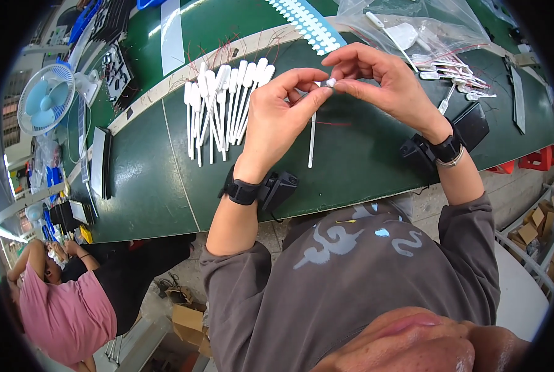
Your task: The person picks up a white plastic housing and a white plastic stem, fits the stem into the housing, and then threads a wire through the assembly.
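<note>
My left hand (276,115) and my right hand (385,84) meet above the green table, fingertips close together. Between them is a small white piece (331,82), pinched at the left thumb and fingertips and touched by the right thumb. Its exact kind cannot be made out. Below the fingers lies a slim white stick (312,139), its upper part hidden by my left hand, with a thin red wire (333,123) beside it. Left of my hands lies a fanned pile of white sticks (224,102) with wide rounded heads and fine red wires.
A clear plastic bag (435,28) and more wired white sticks (457,69) lie at the right. A blue strip with white pads (305,25) is at the back. A pale rail (147,93) curves behind the pile. A fan (46,99) and a person in pink (66,304) are at left.
</note>
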Available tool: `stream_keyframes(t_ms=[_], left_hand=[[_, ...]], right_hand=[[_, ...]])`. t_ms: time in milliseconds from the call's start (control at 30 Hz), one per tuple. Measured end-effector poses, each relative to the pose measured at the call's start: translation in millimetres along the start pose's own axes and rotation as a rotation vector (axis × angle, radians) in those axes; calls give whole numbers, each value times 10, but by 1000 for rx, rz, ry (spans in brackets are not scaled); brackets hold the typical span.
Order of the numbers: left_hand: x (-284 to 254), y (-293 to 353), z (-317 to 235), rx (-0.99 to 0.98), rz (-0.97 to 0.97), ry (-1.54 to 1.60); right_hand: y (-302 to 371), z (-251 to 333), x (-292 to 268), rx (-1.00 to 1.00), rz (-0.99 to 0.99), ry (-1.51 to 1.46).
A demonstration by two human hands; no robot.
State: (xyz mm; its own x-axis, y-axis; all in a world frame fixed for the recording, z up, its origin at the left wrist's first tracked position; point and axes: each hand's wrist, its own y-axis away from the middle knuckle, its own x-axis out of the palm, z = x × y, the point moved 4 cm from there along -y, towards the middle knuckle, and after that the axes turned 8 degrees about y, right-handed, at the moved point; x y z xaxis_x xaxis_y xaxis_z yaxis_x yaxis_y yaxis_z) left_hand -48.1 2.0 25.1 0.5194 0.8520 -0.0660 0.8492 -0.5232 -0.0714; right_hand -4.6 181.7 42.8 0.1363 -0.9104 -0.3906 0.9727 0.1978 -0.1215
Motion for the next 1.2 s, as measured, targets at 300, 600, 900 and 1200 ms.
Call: stream_keyframes(t_ms=[300, 600, 900, 1200], left_hand=[[-81, -6, 14, 107, -167, -171], [-148, 19, -86, 39, -170, 59], [-106, 23, -63, 23, -149, -145], [58, -20, -14, 273, -85, -692]], right_hand=[[-97, -295, -103, -100, -292, 117], [-134, -414, 137, -303, -9, 526], [-32, -405, 166, -259, -24, 648], [74, -333, 30, -187, -160, 361]])
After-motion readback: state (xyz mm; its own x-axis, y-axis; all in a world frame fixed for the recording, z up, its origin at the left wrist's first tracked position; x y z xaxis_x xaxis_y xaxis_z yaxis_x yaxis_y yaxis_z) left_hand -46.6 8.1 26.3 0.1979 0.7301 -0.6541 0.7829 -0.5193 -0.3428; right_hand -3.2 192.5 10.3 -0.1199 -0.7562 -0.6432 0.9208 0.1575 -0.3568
